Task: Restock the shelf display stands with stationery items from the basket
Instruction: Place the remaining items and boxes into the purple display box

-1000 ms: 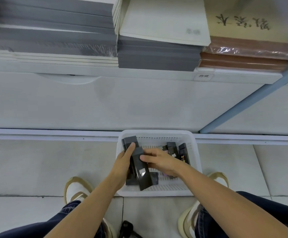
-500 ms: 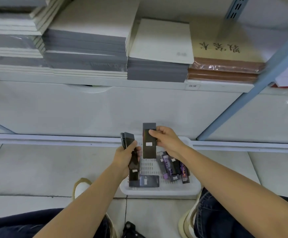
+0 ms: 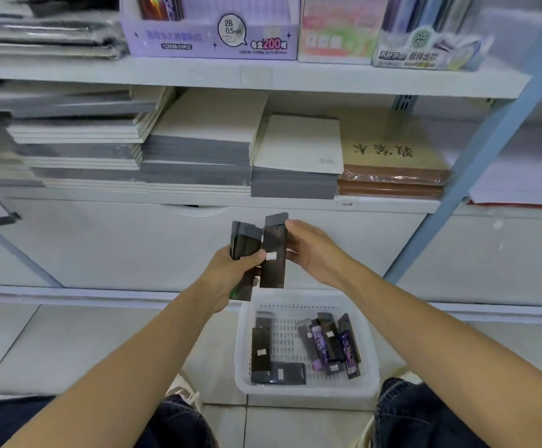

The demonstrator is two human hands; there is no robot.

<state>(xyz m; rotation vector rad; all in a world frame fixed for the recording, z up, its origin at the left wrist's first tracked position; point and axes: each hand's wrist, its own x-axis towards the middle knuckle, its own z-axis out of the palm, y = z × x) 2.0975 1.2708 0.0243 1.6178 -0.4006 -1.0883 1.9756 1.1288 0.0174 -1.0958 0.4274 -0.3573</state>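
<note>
Hands meet in the air above the basket, in front of the white base panel of the shelving.

- Left hand [image 3: 230, 273]: clamped round a bundle of dark packs [image 3: 245, 244], thumb across the front and fingers wrapped behind. The bundle stands roughly upright, and its lower end shows below the hand.
- Right hand [image 3: 316, 253]: grips a single dark pack [image 3: 274, 273], thumb near the top right edge and fingers behind it. This pack stands upright, and its left edge overlaps the right edge of the bundle. A white sticker [image 3: 271, 255] sits on its face, right by the left thumb.
- White basket [image 3: 308, 391]: rests on the tiled floor [image 3: 69, 344], below the hands and between the person's knees.
- Basket contents, left side: one dark pack lies lengthwise [image 3: 260, 345], and another lies crosswise [image 3: 287, 372] against the near wall.
- Basket contents, right side: a cluster of purple-printed packs [image 3: 331, 345] lean on one another.
- Lower shelf: stacks of grey and cream notebooks [image 3: 198, 147], with a brown wrapped stack [image 3: 392, 177] at the right end.
- Upper shelf: a purple display box [image 3: 211, 40], then a pink-and-green display box [image 3: 334, 43] just beside it. Further right is a third display box [image 3: 424, 50], its print too blurred to read.
- Blue upright [image 3: 489, 150]: rises at a slant on the right side of the shelving.
</note>
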